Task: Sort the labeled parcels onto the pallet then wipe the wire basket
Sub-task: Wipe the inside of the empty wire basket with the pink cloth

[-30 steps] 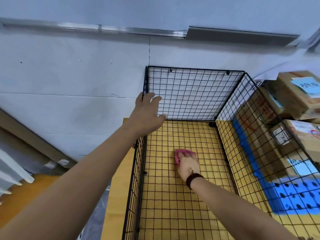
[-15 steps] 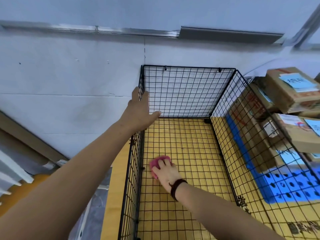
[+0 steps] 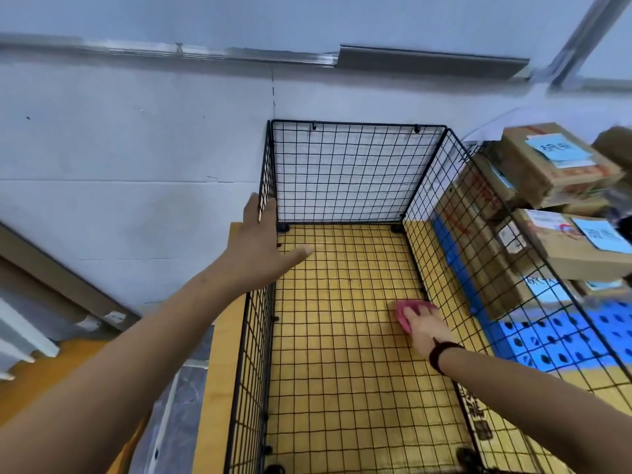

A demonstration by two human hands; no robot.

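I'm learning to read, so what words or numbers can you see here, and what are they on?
Nothing here reads clearly.
Blue note on the top parcel: handwritten characters, too blurred.
Second blue note on the lower parcel: handwriting, too blurred.
Red print on a box side: too blurred.
Black print low on the right: too blurred.

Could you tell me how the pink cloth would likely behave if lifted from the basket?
Probably floppy: the cloth lies crumpled under the right hand. Likely light, being small beside that hand. It may snag on the basket wires.
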